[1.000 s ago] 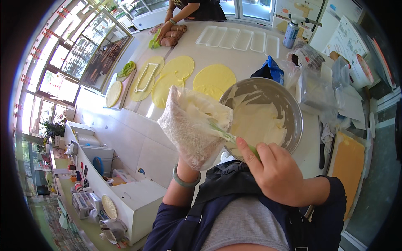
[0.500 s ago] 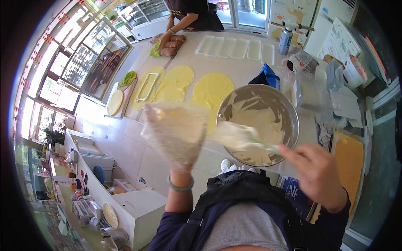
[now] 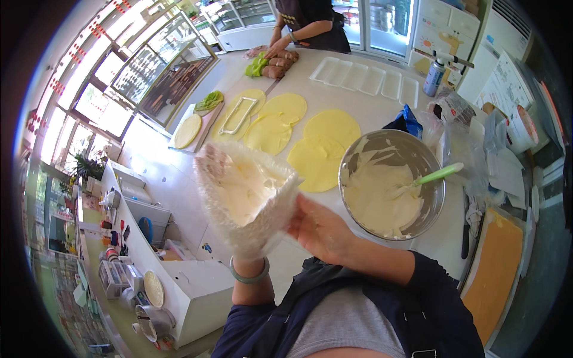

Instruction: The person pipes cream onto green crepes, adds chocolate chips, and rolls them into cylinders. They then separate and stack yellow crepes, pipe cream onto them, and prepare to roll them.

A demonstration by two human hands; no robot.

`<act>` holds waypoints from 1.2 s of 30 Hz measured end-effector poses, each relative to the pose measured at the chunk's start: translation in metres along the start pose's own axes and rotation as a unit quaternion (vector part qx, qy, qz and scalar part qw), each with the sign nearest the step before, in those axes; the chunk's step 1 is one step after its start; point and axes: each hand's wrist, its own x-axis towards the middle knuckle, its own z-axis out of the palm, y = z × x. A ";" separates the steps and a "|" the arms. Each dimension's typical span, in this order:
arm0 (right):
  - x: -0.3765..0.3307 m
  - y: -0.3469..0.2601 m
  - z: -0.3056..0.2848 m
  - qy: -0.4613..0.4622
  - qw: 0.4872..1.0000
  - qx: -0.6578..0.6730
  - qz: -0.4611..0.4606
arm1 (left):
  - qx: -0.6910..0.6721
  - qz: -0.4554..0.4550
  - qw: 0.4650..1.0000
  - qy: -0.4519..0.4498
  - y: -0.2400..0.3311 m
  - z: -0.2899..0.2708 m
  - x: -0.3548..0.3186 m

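Observation:
A clear plastic piping bag (image 3: 267, 213), its top folded wide and filled with pale cream (image 3: 246, 186), is held up in my left hand (image 3: 243, 240). The plastic covers most of that hand, whose fingers wrap round the bag from beneath. My right hand (image 3: 322, 230) grips the bag's right side; its fingertips are partly hidden behind the plastic. To the right stands a steel mixing bowl (image 3: 440, 206) with more cream inside. A spatula with a green handle (image 3: 440, 173) rests in this bowl, its blade sunk in the cream.
Thin yellow crepe rounds (image 3: 332, 125) overlap on the table, with a white rectangular frame (image 3: 239, 115) on one. White trays (image 3: 364, 79), a blow torch (image 3: 434, 77) and plastic packaging (image 3: 471, 143) lie beyond. Across the table, a person (image 3: 307, 24) handles brown and green rolls (image 3: 276, 64).
My right hand has let go of the spatula, now left in the bowl, and has moved left onto the piping bag. The view has shifted, and the bag's opening now shows cream.

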 end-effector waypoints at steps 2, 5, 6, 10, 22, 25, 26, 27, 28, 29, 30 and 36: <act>0.009 0.001 -0.002 -0.012 0.991 0.018 -0.134 | -0.022 -0.003 1.000 -0.006 -0.008 -0.016 0.000; 0.011 -0.010 0.003 -0.104 0.978 0.011 -0.178 | -0.034 0.003 0.999 -0.037 -0.015 -0.037 0.002; 0.013 -0.015 0.008 -0.120 0.978 0.004 -0.173 | -0.027 0.006 0.998 -0.056 -0.014 -0.043 0.003; 0.005 -0.046 0.027 -0.115 0.969 -0.051 -0.212 | 0.088 0.074 0.973 -0.200 0.013 -0.054 0.006; -0.032 -0.090 0.064 -0.125 0.831 -0.411 -0.355 | 0.062 -0.050 0.936 -0.343 0.059 -0.002 0.068; -0.039 -0.102 0.055 -0.127 0.861 -0.324 -0.371 | -0.147 -0.139 0.949 -0.243 0.056 0.013 0.067; -0.042 -0.106 0.048 -0.109 0.870 -0.326 -0.354 | -0.186 -0.127 0.943 -0.245 0.055 0.017 0.069; -0.036 -0.108 0.041 -0.167 0.861 -0.281 -0.389 | -0.233 -0.120 0.933 -0.248 0.055 0.022 0.073; -0.032 -0.112 0.033 -0.194 0.846 -0.299 -0.397 | -0.208 -0.112 0.937 -0.259 0.056 0.026 0.077; -0.027 -0.115 0.025 -0.203 0.840 -0.347 -0.365 | -0.192 -0.108 0.937 -0.271 0.057 0.030 0.083; -0.021 -0.120 0.018 -0.196 0.801 -0.435 -0.362 | -0.177 -0.104 0.937 -0.283 0.058 0.034 0.089; 0.002 -0.157 0.017 -0.167 0.788 -0.510 -0.302 | -0.246 -0.068 0.858 -0.447 0.075 0.060 0.127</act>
